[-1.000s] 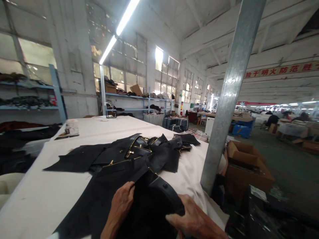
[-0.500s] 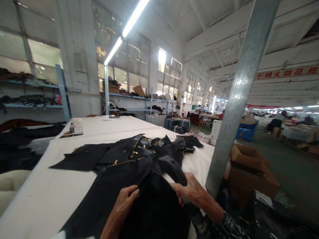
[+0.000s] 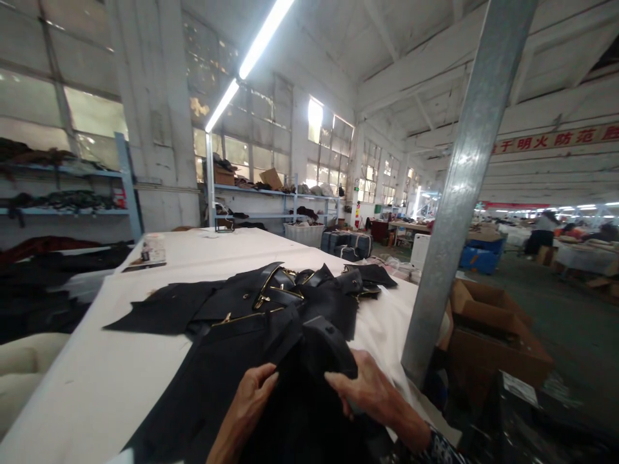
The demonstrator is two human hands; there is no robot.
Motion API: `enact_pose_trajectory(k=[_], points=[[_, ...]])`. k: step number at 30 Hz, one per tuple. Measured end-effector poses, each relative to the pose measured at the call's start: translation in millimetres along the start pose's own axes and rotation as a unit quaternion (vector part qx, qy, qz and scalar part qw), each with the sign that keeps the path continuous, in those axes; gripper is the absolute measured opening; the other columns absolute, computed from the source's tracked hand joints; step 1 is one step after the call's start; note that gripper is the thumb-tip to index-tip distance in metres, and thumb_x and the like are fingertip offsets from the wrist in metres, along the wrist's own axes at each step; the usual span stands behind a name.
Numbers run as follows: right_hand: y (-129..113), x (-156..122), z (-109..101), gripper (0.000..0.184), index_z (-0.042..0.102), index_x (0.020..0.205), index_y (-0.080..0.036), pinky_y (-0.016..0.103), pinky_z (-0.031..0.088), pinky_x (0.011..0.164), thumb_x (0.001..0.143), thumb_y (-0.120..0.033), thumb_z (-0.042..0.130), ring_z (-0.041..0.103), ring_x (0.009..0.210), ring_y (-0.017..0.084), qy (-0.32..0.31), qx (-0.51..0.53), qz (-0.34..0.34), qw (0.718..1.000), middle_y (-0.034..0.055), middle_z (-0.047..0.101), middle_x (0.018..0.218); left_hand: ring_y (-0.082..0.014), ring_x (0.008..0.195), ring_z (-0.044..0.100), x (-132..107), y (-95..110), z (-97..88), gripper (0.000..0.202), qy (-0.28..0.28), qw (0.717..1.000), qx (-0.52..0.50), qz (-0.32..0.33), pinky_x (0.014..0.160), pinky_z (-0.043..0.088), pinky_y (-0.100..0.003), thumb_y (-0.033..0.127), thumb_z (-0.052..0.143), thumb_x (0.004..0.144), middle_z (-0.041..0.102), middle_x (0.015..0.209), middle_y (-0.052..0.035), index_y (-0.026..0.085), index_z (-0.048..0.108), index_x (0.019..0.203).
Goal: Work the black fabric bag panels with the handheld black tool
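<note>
A black garment (image 3: 169, 399) with gold zips lies spread over the white table, its lower part gathered toward me. My left hand (image 3: 254, 390) pinches an edge of its dark cloth near the front. In my right hand (image 3: 365, 386), the thumb and fingers close round a smooth, curved black band (image 3: 329, 341), which bends up and over in front of the knuckles. Whether this band is sewn to the garment cannot be made out. Dark cloth hangs between the two hands, and its folds are too black to tell apart.
The white table (image 3: 145, 361) carries a small printed box (image 3: 153, 250) at its far left. A metal post (image 3: 464, 174) rises close by on the right, beside open cardboard boxes (image 3: 498, 348). Blue shelves (image 3: 256, 189) with piled cloth line the wall; people work far right.
My right hand and the black band have come slightly lower, toward the cloth. My left hand has shifted a little to the right in view, still pinching the cloth.
</note>
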State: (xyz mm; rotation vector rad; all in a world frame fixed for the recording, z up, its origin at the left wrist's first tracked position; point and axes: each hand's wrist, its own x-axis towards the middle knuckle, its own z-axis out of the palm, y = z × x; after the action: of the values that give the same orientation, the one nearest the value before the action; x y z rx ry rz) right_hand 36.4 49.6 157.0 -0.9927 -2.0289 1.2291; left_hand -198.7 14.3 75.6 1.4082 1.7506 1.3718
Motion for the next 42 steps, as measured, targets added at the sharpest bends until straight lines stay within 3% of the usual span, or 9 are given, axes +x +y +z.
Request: enact_pose_trajectory(k=[3,7,10,13,17,25,30,35,42], points=[[0,1,-18,0.019,0.051,0.073,-0.017,0.019,0.045,0.039,0.08,-0.033,0.057,0.054,0.04,0.011,-0.001,0.024,-0.001,1.0,-0.0051,0.055,0.05,-0.022,0.082,0.065,2,-5,9.4,0.03,-0.024,0.997,0.067,0.03,0.075,0.051,-0.031,0.038,0.046,0.081,0.071,0.08,-0.0032,0.018,0.069,0.083],[-5,-6,-33,0.02,0.052,0.071,-0.016,0.018,0.044,0.039,0.081,-0.033,0.058,0.053,0.04,0.01,-0.007,0.005,0.014,1.0,-0.0046,0.055,0.048,-0.0221,0.091,0.066,3,-27,39.2,0.028,0.01,0.984,0.138,0.114,0.084,0.051,-0.034,0.033,0.048,0.081,0.072,0.094,-0.0062,0.02,0.067,0.094],[-9,-4,-36,0.019,0.054,0.068,-0.015,0.016,0.043,0.038,0.079,-0.029,0.058,0.052,0.039,0.009,-0.019,-0.014,0.009,1.0,-0.004,0.056,0.048,-0.0225,0.085,0.068,0,-43,63.6,0.026,0.053,0.959,0.203,0.191,0.08,0.054,-0.036,0.028,0.045,0.083,0.073,0.091,-0.0086,0.019,0.067,0.093],[-5,5,-34,0.021,0.056,0.065,-0.014,0.016,0.043,0.039,0.078,-0.03,0.058,0.052,0.04,0.01,-0.049,-0.004,0.022,0.999,-0.0034,0.055,0.048,-0.0219,0.078,0.069,-4,-50,76.1,0.025,0.053,0.936,0.257,0.233,0.071,0.056,-0.034,0.022,0.042,0.085,0.073,0.085,-0.0094,0.018,0.066,0.091],[12,24,-30,0.023,0.058,0.063,-0.013,0.017,0.044,0.038,0.075,-0.033,0.061,0.055,0.042,0.011,-0.08,-0.001,0.056,0.995,-0.0019,0.057,0.05,-0.0204,0.074,0.07,-6,-50,78.0,0.025,0.064,0.92,0.295,0.25,0.066,0.057,-0.031,0.019,0.041,0.084,0.074,0.084,-0.0091,0.018,0.066,0.09],[45,54,-20,0.025,0.059,0.079,-0.013,0.018,0.046,0.037,0.07,-0.035,0.065,0.057,0.043,0.012,-0.093,0.01,0.091,0.992,-0.0012,0.059,0.056,-0.0184,0.072,0.068,-8,-55,85.3,0.023,0.075,0.913,0.307,0.26,0.066,0.054,-0.03,0.014,0.042,0.084,0.071,0.079,-0.0064,0.019,0.063,0.09],[48,67,-16,0.022,0.058,0.071,-0.013,0.016,0.041,0.034,0.069,-0.033,0.065,0.054,0.039,0.011,-0.083,0.006,0.1,0.991,-0.0024,0.056,0.05,-0.0177,0.068,0.066,-9,-52,86.8,0.022,0.072,0.906,0.327,0.26,0.063,0.053,-0.029,0.011,0.043,0.083,0.069,0.075,-0.0052,0.018,0.063,0.09],[47,71,-27,0.021,0.058,0.07,-0.012,0.017,0.044,0.037,0.071,-0.033,0.062,0.054,0.041,0.011,-0.051,-0.002,0.094,0.994,-0.0022,0.055,0.049,-0.0183,0.068,0.067,-8,-48,84.1,0.023,0.057,0.902,0.339,0.261,0.063,0.054,-0.03,0.009,0.043,0.083,0.07,0.076,-0.007,0.016,0.064,0.09],[48,64,-29,0.023,0.061,0.074,-0.012,0.018,0.046,0.039,0.07,-0.034,0.067,0.057,0.044,0.012,-0.094,0.001,0.091,0.991,-0.0015,0.059,0.054,-0.0194,0.069,0.068,-7,-55,86.7,0.022,0.08,0.896,0.336,0.279,0.064,0.056,-0.031,0.012,0.043,0.084,0.071,0.078,-0.0082,0.017,0.063,0.089]])
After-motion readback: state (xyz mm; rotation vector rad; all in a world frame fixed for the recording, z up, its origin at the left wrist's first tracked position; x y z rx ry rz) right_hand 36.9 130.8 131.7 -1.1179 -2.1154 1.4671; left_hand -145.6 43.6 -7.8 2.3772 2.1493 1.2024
